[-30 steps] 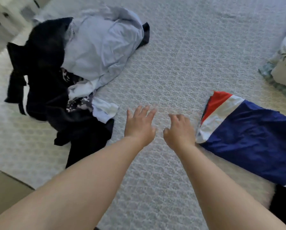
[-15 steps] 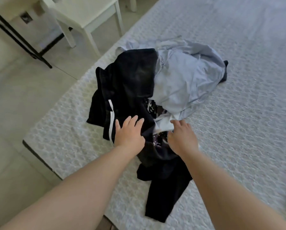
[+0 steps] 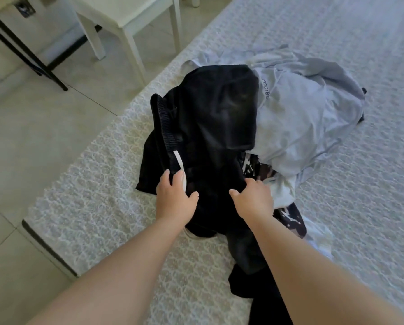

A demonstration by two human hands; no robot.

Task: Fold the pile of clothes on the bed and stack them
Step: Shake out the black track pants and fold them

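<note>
Both hands' fingers curl into the black garment (image 3: 210,127): left hand (image 3: 174,198), right hand (image 3: 252,198). Lifting could drag the tangled grey shirt (image 3: 309,118) beyond them.

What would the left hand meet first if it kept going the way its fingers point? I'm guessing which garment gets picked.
The left hand is already on the black garment; straight on, its fingers reach the ribbed waistband with the white stripe, though depth is unclear.

Black garment (image 3: 219,118), pale grey shirt (image 3: 309,118), grey-white lattice-patterned bedspread (image 3: 337,207)
</note>
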